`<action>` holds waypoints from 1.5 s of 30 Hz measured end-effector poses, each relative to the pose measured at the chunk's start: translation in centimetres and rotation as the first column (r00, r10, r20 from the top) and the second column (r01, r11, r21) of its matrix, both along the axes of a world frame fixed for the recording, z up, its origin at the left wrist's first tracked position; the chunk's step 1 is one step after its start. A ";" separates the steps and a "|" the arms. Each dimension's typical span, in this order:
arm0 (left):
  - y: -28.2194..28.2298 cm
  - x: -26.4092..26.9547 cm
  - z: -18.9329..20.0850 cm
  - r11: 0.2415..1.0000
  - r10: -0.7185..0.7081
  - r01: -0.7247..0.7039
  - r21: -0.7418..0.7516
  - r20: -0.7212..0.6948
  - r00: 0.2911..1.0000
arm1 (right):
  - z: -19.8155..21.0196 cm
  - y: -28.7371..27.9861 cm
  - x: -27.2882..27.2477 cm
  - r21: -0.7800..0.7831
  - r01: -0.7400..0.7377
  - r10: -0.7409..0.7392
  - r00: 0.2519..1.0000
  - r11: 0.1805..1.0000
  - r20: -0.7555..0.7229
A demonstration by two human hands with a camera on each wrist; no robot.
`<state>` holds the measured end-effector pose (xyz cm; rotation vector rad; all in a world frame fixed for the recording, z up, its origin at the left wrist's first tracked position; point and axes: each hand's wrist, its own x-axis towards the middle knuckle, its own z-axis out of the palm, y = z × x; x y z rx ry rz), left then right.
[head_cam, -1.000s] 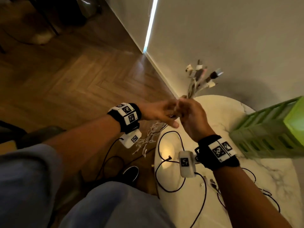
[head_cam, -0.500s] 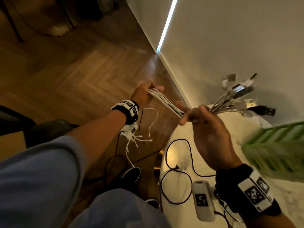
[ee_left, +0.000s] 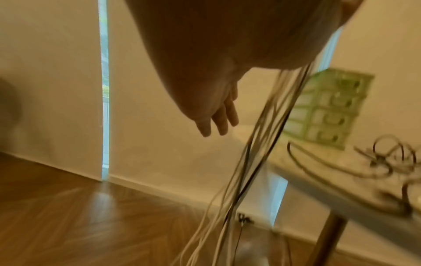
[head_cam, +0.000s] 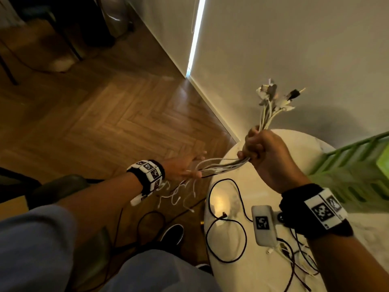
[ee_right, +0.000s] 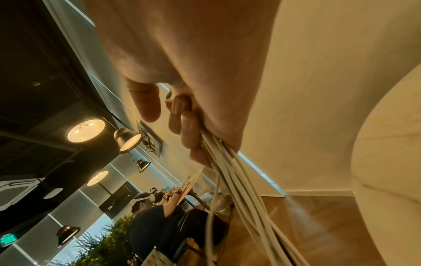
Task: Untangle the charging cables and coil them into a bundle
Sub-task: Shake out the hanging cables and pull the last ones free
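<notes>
My right hand [head_cam: 251,151] grips a bundle of white charging cables [head_cam: 223,165] in a fist above the table's far edge. The plug ends [head_cam: 271,98] stick up out of the fist towards the wall. The strands leave the fist to the left and run across my left hand [head_cam: 189,166], whose fingers are spread straight and blurred. Loose cable ends [head_cam: 179,194] dangle below that hand over the floor. In the left wrist view, straight fingers [ee_left: 218,122] show with the cables [ee_left: 257,153] hanging beside the palm. In the right wrist view, curled fingers [ee_right: 187,126] clamp the cables [ee_right: 239,180].
On the round white marble table [head_cam: 235,277] lies a black cable [head_cam: 242,199] in loops, and a small tangle of cables [head_cam: 299,262] at the right. A green slatted crate [head_cam: 353,171] stands at the table's back right. Wooden floor and a wall are beyond.
My left hand has come back from the far left to close by the right fist, and its fingers have spread. The right hand has turned so the plug ends point up.
</notes>
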<state>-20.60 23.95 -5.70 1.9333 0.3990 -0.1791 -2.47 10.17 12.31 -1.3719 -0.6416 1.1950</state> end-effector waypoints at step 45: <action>-18.0 19.6 13.3 0.852 0.175 -0.011 -0.523 0.264 0.949 | -18.5 -34.8 4.5 -0.647 0.297 0.341 0.657 0.703 0.672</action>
